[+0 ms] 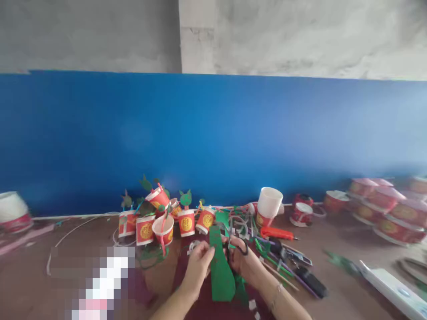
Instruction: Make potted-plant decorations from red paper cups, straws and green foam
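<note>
My left hand [201,262] pinches the left edge of a long green paper strip [220,271], which hangs toward me and widens at its lower end. My right hand [243,260] is closed around dark-handled scissors [246,248] at the strip's right side; the blades are mostly hidden. Beneath both hands lies a dark red mat [193,306] with small white scraps. Just beyond them stand several red paper cups, including an upright one [186,222] with a green paper cutout [186,198] above it.
White stacked cups [269,202] stand behind my right hand. Right of it lie an orange glue gun [276,233], sticks and a black-handled tool [312,281]. Several stacked red cups [383,200] fill the far right. A blue wall panel [213,138] borders the table's back.
</note>
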### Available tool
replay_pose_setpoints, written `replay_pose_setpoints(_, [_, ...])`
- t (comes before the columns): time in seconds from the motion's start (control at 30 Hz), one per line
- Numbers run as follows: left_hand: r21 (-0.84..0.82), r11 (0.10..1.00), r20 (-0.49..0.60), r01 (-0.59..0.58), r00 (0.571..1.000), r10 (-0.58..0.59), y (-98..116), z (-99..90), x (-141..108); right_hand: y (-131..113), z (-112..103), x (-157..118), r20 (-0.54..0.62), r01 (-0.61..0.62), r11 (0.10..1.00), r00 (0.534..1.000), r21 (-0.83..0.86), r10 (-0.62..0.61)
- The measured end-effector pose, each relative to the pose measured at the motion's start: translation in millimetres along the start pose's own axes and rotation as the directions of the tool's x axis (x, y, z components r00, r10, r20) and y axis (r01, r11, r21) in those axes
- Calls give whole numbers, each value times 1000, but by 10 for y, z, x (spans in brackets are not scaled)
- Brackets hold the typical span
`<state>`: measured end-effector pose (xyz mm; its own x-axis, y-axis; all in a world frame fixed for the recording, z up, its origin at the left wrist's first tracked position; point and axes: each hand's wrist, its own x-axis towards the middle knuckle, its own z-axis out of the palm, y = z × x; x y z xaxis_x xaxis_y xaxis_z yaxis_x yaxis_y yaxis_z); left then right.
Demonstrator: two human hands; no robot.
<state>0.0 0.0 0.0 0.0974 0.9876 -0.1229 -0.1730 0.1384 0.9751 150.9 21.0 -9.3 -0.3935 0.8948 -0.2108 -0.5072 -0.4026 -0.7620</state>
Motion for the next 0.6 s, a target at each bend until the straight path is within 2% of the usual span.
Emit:
replay_pose_setpoints(0.13, [-50,998,-5,-25,1000,25,-38,-42,44,-49,3,-48,24,-36,996,999,-82,38])
replay_pose_setpoints(0.3, [-208,978,122,30,992,-4,-21,-61,35,-69,72,-102,-28,83,904,994,-419,-104])
replay_pose_setpoints(0.43, [-252,964,142,88,988,-53,57,-42,-4,-102,71,-108,-74,-30,932,997,-361,4])
replay_pose_setpoints(0.6, [-337,940,130,60,991,-16,121,-41,-25,-148,44,-144,16,-183,899,978,-398,206])
